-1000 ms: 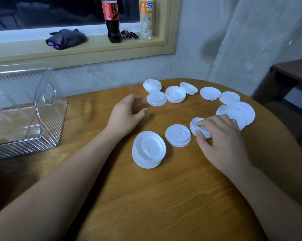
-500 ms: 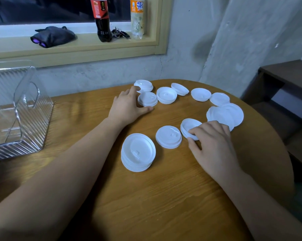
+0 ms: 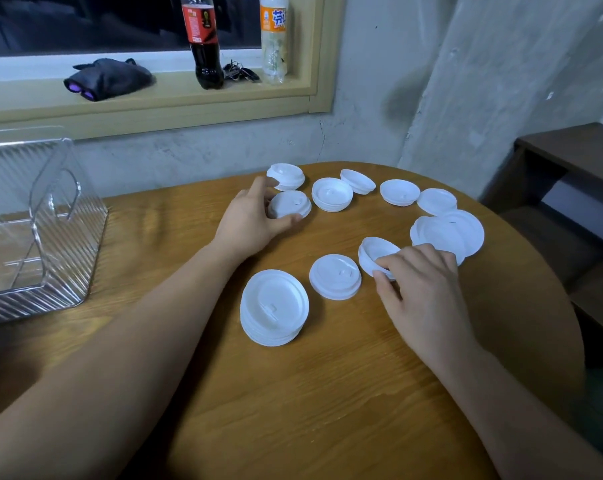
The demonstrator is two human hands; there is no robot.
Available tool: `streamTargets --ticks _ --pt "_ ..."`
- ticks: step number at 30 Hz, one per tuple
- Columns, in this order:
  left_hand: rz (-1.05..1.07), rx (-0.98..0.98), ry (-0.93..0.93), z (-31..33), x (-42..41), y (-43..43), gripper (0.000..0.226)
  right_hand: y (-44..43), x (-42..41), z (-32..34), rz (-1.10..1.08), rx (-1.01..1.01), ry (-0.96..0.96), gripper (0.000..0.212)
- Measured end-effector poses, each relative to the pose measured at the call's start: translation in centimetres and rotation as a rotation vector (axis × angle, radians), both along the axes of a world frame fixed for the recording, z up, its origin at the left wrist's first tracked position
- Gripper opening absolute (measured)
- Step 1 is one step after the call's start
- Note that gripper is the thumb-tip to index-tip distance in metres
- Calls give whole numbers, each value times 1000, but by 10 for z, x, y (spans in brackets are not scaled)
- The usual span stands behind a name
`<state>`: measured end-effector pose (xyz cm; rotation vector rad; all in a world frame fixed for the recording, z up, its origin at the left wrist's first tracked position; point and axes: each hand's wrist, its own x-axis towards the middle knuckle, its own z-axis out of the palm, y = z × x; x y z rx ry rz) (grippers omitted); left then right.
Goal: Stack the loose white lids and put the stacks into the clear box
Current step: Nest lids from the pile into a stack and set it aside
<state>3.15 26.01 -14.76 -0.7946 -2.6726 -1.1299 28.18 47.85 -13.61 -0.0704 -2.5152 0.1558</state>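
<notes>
While both bare arms reach across the round wooden table, items stand as follows:

- Left hand: fingers and thumb curled round a small lid stack at the far middle of the table, thumb at its near edge, fingers at its far side
- Right hand: thumb and fingertips pinch a tilted lid, which has one edge raised off the wood
- Tall lid stack: white, several lids deep, flat on the table nearest the person, apart from both hands
- Low lid stack: just beside the tilted lid, between it and the tall lid stack
- Wide lids: overlapping one another, just beyond the right hand
- Far row of lids: five lids or low piles along the table's far edge; the leftmost sits just behind the left hand's fingers; a leaning lid rests on its neighbour
- Clear box: ribbed, transparent, with a handle cut-out, at the table's left side, well apart from every lid
- Window sill: cola bottle, orange drink bottle, keys between the two, dark pouch further left
- Dark shelf: at the right, beside the table
</notes>
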Motion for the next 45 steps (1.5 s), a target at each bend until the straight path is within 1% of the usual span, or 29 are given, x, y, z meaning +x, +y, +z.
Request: streamTargets --ticks 3,10,12,15,18,20,25,27,33,37,41,45 --pt "34 152 -114 6 21 -23 67 -1 1 2 13 -53 24 6" --pt "94 394 -210 17 76 -74 58 -30 0 15 124 -207 107 16" --pt "92 460 -244 17 92 -86 63 -45 1 20 182 -220 141 15" --pt "59 519 -278 16 112 -100 76 -71 8 22 335 -226 178 9" --pt "8 549 -297 15 129 -113 84 -97 13 20 461 -227 161 6" --pt "-25 554 -298 15 138 -120 82 -107 14 18 493 -208 140 6" --pt "-59 577 -332 20 153 -123 65 -111 16 17 505 -158 107 5" --pt "-52 583 -338 22 154 -123 67 -110 18 16 509 -148 63 4" --pt "-41 645 -317 30 158 -121 70 -110 17 11 506 -117 -54 14" --pt "-87 640 -253 35 166 -118 74 -111 17 12 501 -78 -120 18" --pt "-145 575 -182 35 177 -111 68 -112 18 16 487 -33 -184 23" --pt "-190 499 -191 33 179 -107 70 -111 18 18 494 -62 -204 27"
